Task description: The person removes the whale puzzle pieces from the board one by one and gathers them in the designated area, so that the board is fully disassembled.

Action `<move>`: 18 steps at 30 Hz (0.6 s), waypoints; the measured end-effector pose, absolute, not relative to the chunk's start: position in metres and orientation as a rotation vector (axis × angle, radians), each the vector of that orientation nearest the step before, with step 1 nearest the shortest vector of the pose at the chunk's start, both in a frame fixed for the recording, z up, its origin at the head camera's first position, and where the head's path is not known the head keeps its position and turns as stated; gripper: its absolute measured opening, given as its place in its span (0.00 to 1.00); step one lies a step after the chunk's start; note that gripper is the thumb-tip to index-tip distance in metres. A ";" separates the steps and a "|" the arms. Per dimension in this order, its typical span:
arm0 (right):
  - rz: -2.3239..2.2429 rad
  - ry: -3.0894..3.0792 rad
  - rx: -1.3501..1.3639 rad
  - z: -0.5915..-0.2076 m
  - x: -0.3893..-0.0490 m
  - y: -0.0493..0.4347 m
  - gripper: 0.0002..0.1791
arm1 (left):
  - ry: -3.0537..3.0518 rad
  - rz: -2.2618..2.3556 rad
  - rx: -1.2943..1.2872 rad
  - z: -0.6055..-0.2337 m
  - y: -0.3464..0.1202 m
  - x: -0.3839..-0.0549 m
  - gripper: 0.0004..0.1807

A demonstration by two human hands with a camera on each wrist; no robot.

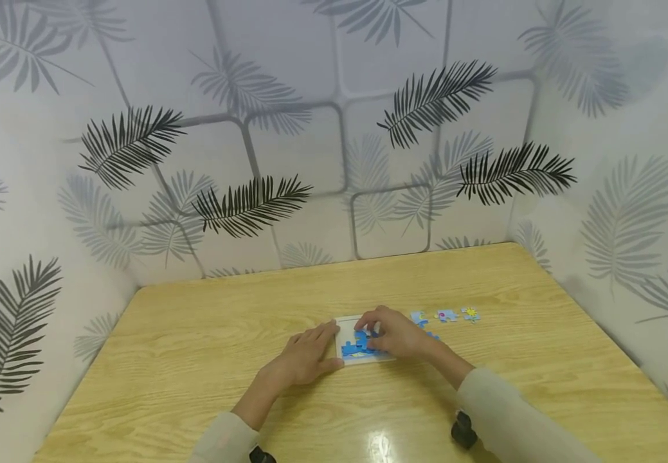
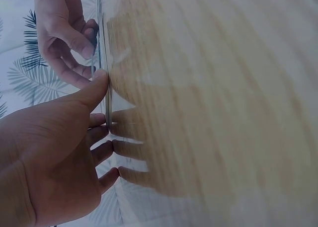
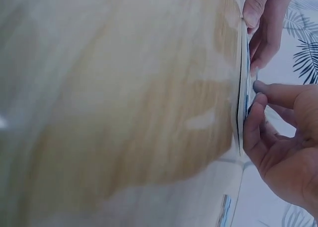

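Note:
A white puzzle tray (image 1: 346,328) lies on the table, its lower part filled with blue jigsaw pieces (image 1: 351,350). My left hand (image 1: 303,357) rests along the tray's left edge, fingers extended near the upper corner and thumb at the lower one. In the left wrist view its thumb meets the thin side of the tray. Over the tray's right half, my right hand (image 1: 397,332) pinches a blue puzzle piece (image 1: 361,338) between thumb and fingers. The right wrist view shows that piece edge-on as a thin sliver (image 3: 257,74). The right hand covers the tray's right side.
To the right of the tray lie several loose puzzle pieces (image 1: 446,315), one with a yellow flower (image 1: 470,314); the right hand partly hides the nearest. The wood-grain table (image 1: 224,341) ends at a leaf-patterned wall (image 1: 305,225).

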State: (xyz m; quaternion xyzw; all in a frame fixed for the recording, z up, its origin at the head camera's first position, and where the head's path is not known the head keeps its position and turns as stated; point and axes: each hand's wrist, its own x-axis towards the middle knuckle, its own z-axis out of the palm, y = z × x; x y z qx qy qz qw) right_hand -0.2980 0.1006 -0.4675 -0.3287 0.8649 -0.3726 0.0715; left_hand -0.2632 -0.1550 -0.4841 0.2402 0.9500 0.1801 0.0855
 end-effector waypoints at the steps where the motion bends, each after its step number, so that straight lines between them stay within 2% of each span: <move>1: -1.137 2.592 -0.982 -0.466 -0.297 0.102 0.16 | 2.833 0.536 0.720 -0.485 -0.155 -0.264 0.39; 18: -1.330 2.616 -0.828 -0.446 -0.304 0.161 0.16 | 2.827 0.532 0.722 -0.489 -0.156 -0.266 0.40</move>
